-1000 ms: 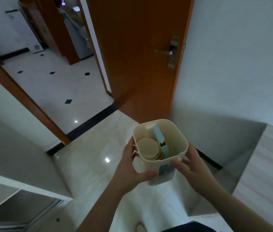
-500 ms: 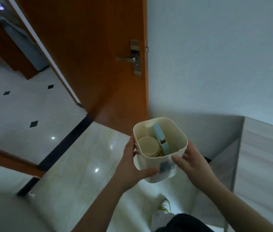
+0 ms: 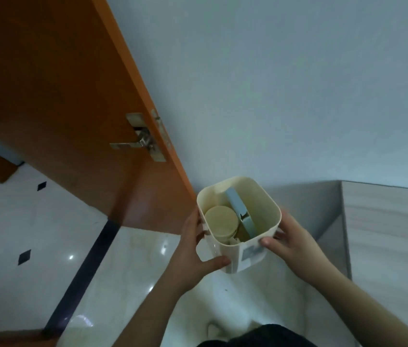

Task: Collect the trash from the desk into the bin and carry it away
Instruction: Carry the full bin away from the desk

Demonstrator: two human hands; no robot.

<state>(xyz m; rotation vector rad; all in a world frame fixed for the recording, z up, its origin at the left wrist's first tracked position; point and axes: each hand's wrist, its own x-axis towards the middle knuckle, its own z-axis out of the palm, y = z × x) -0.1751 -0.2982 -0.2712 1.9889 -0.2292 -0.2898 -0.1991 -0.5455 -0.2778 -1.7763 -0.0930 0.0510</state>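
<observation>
Big pale wall (image 3: 273, 83) fills most of the view, with an orange wooden door (image 3: 55, 96) standing open on the left and glossy white floor tiles (image 3: 35, 234) below. A grey wood-grain cabinet (image 3: 388, 234) sits at right. Door's got a brass lever handle (image 3: 137, 141). Out front, the cream bin (image 3: 260, 249) is held up in the air by 2 hands: left hand (image 3: 192, 254) wraps its side, thumb underneath, right hand (image 3: 290, 241) grips the other side. Inside: a tan round cup (image 3: 221, 222) and a light blue box (image 3: 239, 211).
</observation>
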